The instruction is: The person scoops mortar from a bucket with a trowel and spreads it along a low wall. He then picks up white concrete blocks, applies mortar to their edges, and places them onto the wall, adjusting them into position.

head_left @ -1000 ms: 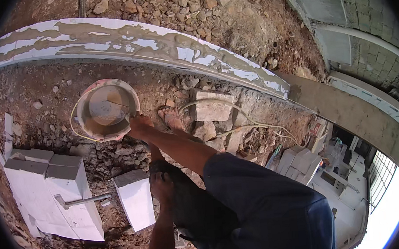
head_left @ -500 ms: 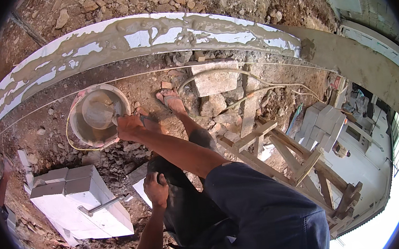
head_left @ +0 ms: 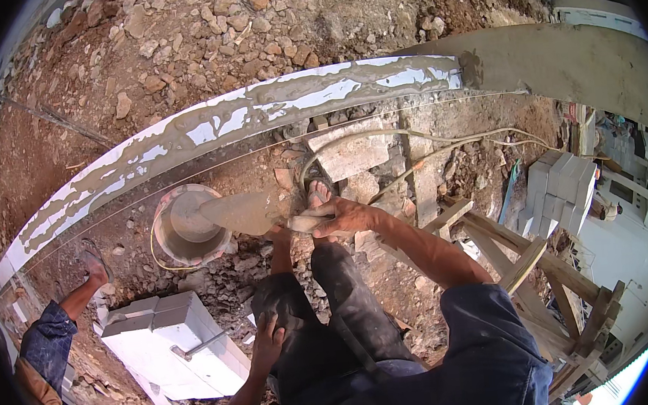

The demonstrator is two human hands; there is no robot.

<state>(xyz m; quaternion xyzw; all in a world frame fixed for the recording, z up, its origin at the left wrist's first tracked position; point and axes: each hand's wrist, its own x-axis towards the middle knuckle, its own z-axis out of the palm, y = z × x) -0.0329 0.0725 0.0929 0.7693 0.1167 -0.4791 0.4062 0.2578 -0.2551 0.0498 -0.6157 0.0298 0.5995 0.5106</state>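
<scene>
A trowel is in my right hand, its handle wrapped by my fingers and its mortar-coloured blade extending left to over the bucket. The round bucket holds wet grey mortar and stands on the dirt left of my feet. Beyond it runs a low row of white blocks, its top smeared with uneven strips of mortar. My left hand lies against my dark trouser leg, fingers loosely extended and nothing visible in them.
White blocks are stacked at lower left, with a metal tool on them. Another person's leg shows at far left. A wooden trestle and grey blocks stand right. A hose and string cross the ground.
My right hand has left the bucket, moving right with the trowel. My left hand has shifted lower on my leg. The view has swung, and more of the other person shows at left.
</scene>
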